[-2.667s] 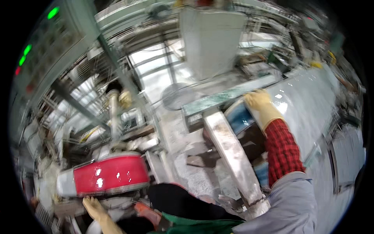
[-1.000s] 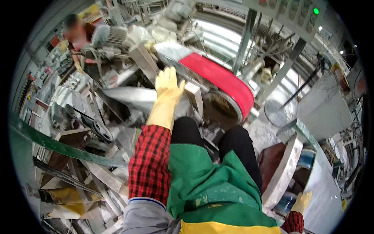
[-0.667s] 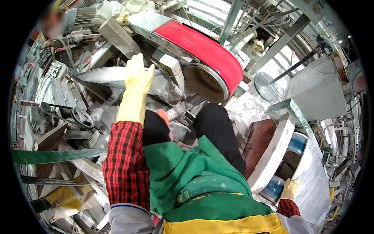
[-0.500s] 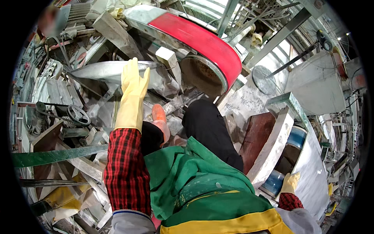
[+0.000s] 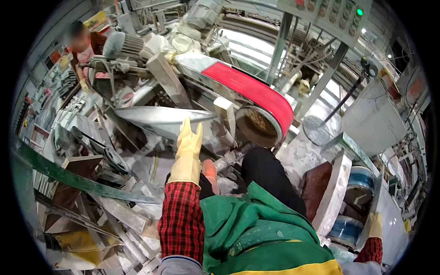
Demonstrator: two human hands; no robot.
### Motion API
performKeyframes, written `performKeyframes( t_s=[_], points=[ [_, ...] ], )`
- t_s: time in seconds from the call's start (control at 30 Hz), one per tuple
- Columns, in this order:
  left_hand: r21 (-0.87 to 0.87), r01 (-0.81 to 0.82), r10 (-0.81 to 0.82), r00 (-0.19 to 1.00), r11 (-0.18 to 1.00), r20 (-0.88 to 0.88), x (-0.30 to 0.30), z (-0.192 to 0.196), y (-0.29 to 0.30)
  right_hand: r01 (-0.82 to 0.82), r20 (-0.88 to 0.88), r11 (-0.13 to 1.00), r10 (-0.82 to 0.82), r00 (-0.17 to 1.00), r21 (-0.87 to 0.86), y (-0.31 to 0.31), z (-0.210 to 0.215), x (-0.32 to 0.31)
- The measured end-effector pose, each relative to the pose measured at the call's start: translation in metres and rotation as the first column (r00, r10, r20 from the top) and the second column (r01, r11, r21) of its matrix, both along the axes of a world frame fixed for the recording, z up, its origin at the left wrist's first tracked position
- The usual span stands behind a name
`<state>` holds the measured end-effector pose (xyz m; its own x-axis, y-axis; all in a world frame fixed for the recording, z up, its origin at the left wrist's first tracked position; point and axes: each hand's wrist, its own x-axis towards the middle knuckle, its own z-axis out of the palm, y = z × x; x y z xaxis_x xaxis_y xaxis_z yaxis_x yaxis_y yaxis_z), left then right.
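Note:
My left hand (image 5: 189,149), in a pale yellow rubber glove, reaches forward with its fingers outstretched and apart, holding nothing. Just beyond its fingertips lies a curved, dusty grey metal trough (image 5: 160,120); whether they touch cannot be told. Low at the right, my gloved right hand (image 5: 376,225) lies against a pale, upright slab (image 5: 390,224); its fingers are mostly hidden. Beside that hand are two blue-rimmed drums (image 5: 343,229) and a whitish beam (image 5: 332,195). Ahead stands a machine with a red cover (image 5: 250,89) over a round, dirty opening (image 5: 259,126).
A control panel (image 5: 327,16) with a lit green button hangs at the top. Another person (image 5: 82,52) works at far left. A green metal bar (image 5: 87,181) crosses the left side above boards and scrap. A round-based stand (image 5: 316,130) is at right.
The view has tilted up and left, bringing the control panel and the other person into sight. My left hand stays outstretched near the trough; my right hand remains at the slab.

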<state>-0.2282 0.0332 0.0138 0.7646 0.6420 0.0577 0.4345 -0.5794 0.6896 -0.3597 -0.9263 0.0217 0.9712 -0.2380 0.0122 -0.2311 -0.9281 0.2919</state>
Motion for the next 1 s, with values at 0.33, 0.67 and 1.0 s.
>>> performKeyframes(
  t_s=[0.33,0.67,1.0],
  points=[
    [-0.119,-0.133,0.136,0.991,0.984,0.013,-0.031,0.016,0.023,0.41,0.205,0.861,-0.479,0.854,0.302,-0.047,-0.007,-0.001],
    [-0.128,-0.149,0.153,0.988,0.981,0.027,-0.041,0.014,0.034,0.364,0.121,0.916,-0.386,0.915,0.171,0.006,0.027,-0.018],
    [-0.159,-0.126,0.144,0.984,0.979,0.105,-0.015,-0.009,0.06,0.375,0.177,0.865,-0.448,0.876,0.333,0.047,0.049,-0.063]
  ],
)
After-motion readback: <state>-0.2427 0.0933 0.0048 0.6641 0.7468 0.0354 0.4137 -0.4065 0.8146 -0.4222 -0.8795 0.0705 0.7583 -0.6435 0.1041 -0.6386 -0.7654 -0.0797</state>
